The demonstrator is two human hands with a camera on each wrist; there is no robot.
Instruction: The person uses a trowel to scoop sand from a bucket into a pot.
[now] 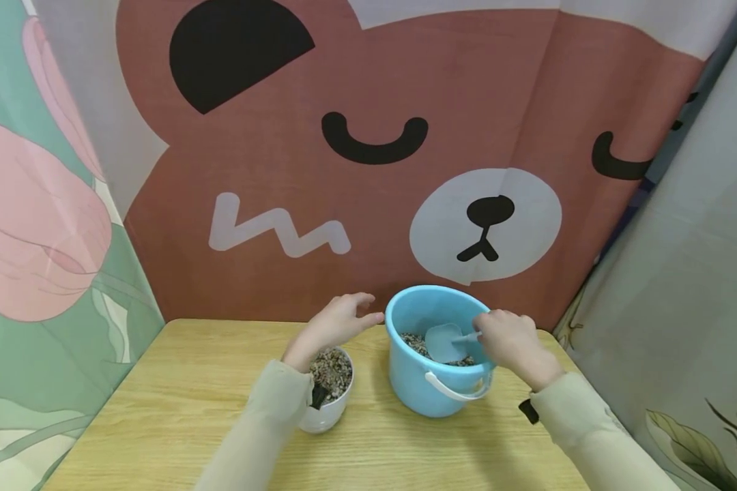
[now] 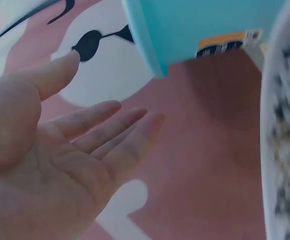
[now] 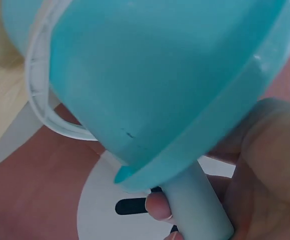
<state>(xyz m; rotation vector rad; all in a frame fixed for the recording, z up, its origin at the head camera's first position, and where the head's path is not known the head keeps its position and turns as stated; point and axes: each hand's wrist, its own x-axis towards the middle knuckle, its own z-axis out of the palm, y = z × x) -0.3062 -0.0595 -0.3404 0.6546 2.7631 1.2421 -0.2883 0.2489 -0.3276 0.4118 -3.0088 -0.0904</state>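
Observation:
A light blue bucket (image 1: 430, 392) with a white handle stands at the back of the table, gravelly material (image 1: 415, 342) inside it. My right hand (image 1: 511, 344) grips the handle of a pale blue toy shovel (image 1: 445, 343) at the bucket's right rim; the blade lies within the bucket, over the gravel. In the right wrist view the fingers wrap the shovel handle (image 3: 197, 205). My left hand (image 1: 338, 320) hovers left of the bucket, fingers extended and holding nothing. Below the left wrist is a white pot (image 1: 327, 417) full of gravelly material, partly hidden by the sleeve.
The wooden table (image 1: 178, 402) ends at a hanging cloth (image 1: 270, 286) printed with a bear's face, close behind the bucket. Patterned curtains close off the left and right sides. A white bail handle (image 1: 451, 392) hangs down the bucket's front.

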